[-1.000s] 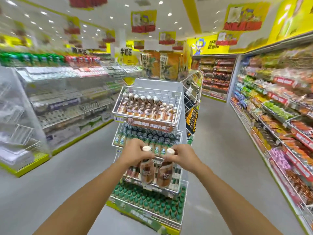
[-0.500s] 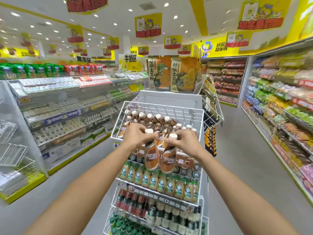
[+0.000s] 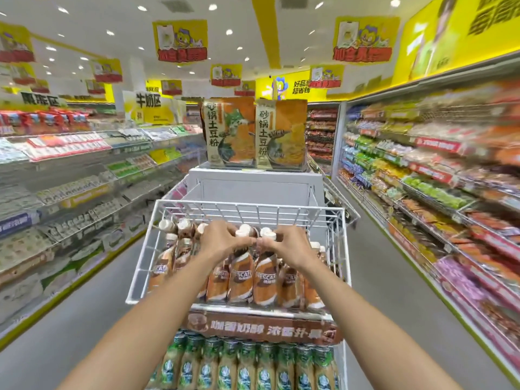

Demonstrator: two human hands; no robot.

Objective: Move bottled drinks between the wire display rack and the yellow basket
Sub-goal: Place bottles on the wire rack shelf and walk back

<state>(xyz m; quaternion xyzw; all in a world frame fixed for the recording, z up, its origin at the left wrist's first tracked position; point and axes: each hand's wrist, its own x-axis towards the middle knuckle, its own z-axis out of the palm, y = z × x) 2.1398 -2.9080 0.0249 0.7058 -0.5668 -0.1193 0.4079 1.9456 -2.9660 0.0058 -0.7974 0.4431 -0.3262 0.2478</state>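
The white wire display rack (image 3: 143, 257) stands right in front of me, its top tier full of brown-and-white Nescafe bottles with white caps. My left hand (image 3: 222, 240) grips the neck of one Nescafe bottle (image 3: 239, 277). My right hand (image 3: 287, 243) grips the neck of a second Nescafe bottle (image 3: 266, 280) beside it. Both bottles stand upright in the front row of the top tier. Below it sits a tier of green-capped bottles (image 3: 244, 364). The yellow basket is out of sight.
Two orange noodle bags (image 3: 254, 133) sit on a white cabinet behind the rack. Long shelves of packaged goods line the left (image 3: 70, 175) and right (image 3: 439, 187) sides, with grey floor aisles between them and the rack.
Both hands have carried the two bottles upward from the lower tiers into the top tier's front row. The view has moved closer to the rack.
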